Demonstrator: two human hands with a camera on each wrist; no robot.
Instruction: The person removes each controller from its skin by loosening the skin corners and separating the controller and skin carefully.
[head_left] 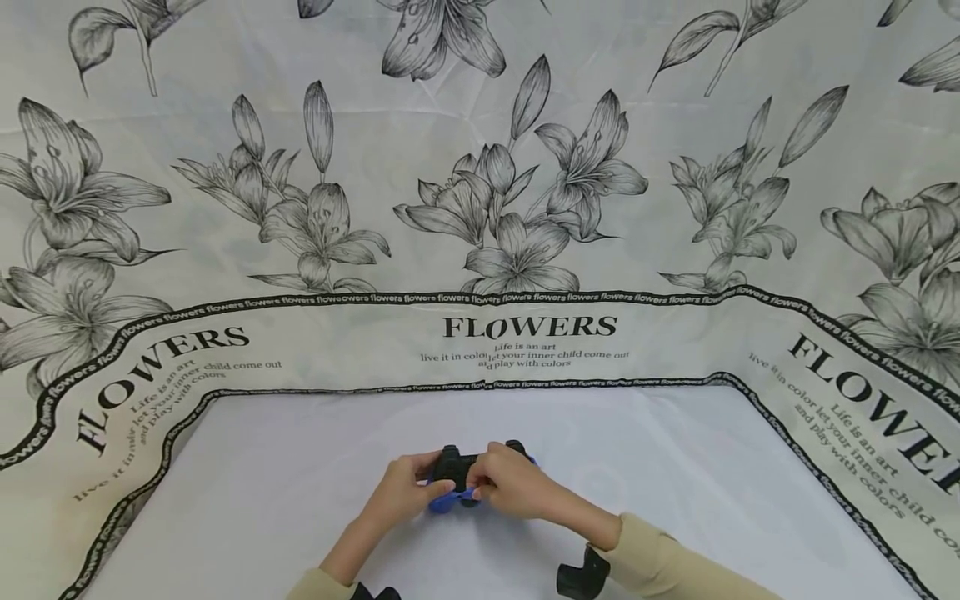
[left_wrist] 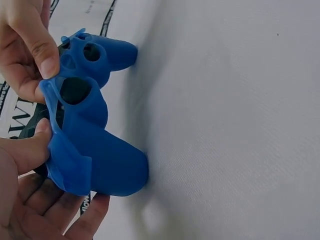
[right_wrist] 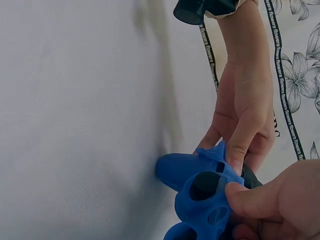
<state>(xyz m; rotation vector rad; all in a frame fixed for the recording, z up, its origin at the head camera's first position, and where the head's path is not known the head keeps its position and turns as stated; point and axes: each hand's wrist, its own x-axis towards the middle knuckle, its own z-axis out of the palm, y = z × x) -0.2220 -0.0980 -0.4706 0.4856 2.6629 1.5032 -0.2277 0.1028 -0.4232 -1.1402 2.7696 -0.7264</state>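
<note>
A black game controller (head_left: 463,472) is held between both hands just above or on the white table, partly covered by a blue silicone skin (left_wrist: 112,160). My left hand (head_left: 401,493) grips the controller's left end, its thumb on the edge of the skin and its fingers beneath the handle. With thumb and fingers my right hand (head_left: 517,479) pinches the skin's edge near the middle. Both handles and the thumbsticks' surrounds are wrapped in blue. Along the edge near the thumbs the skin is bunched and folded, and black casing (right_wrist: 250,177) shows past it.
The white tabletop (head_left: 637,467) spreads around the hands. Behind and at both sides rises a flower-printed cloth (head_left: 517,208) with black lettered borders. A black wrist mount (head_left: 583,573) sits by the right sleeve, and another (head_left: 375,592) by the left.
</note>
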